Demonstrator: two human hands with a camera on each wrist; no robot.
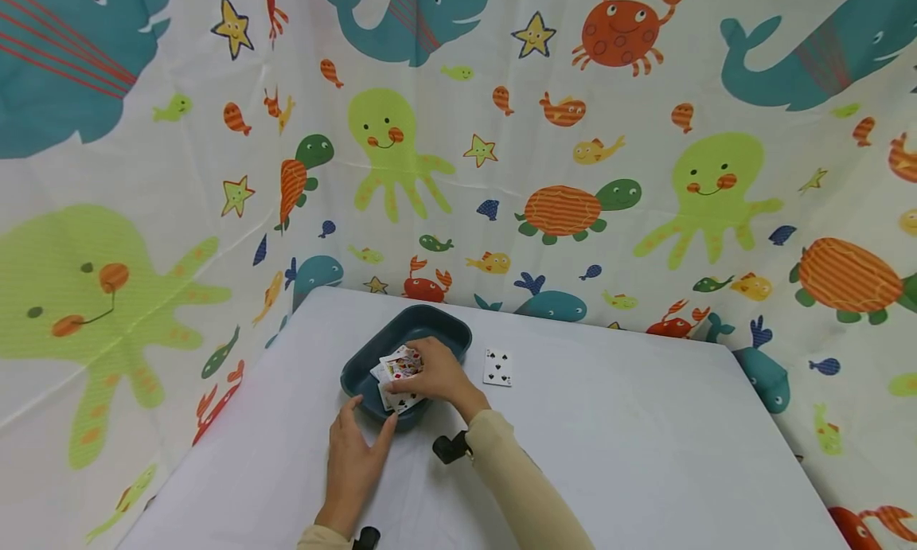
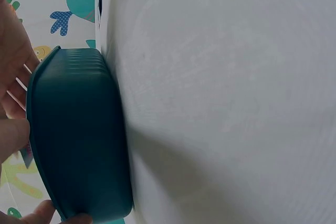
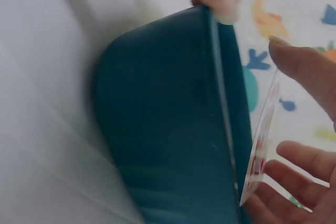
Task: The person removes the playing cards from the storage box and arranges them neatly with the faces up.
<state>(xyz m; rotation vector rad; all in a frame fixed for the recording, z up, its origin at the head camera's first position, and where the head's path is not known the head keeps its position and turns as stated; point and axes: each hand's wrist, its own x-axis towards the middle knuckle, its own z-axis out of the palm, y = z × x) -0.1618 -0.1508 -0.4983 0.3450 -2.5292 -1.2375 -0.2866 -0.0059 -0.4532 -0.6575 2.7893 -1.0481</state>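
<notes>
My right hand (image 1: 440, 375) is over a dark teal plastic bin (image 1: 458, 339), with thumb and fingers on opposite edges of a face-up playing card (image 3: 262, 135). Red and yellow court-card artwork (image 1: 403, 363) shows between the fingers in the head view. Under it, several loose playing cards (image 1: 385, 396) lie overlapping inside the bin, partly hidden by the hand. My left hand (image 1: 356, 458) is at the near end of the bin, thumb and forefinger spread, fingertips right at the rim. The left wrist view shows the bin's side wall (image 2: 79, 129).
To the right of the bin, a face-up spade card (image 1: 497, 367) lies on the white-covered table (image 1: 609, 438). A curtain (image 1: 501, 152) printed with sea animals hangs behind the table and along its sides. A small black device (image 1: 450, 448) is at my right wrist.
</notes>
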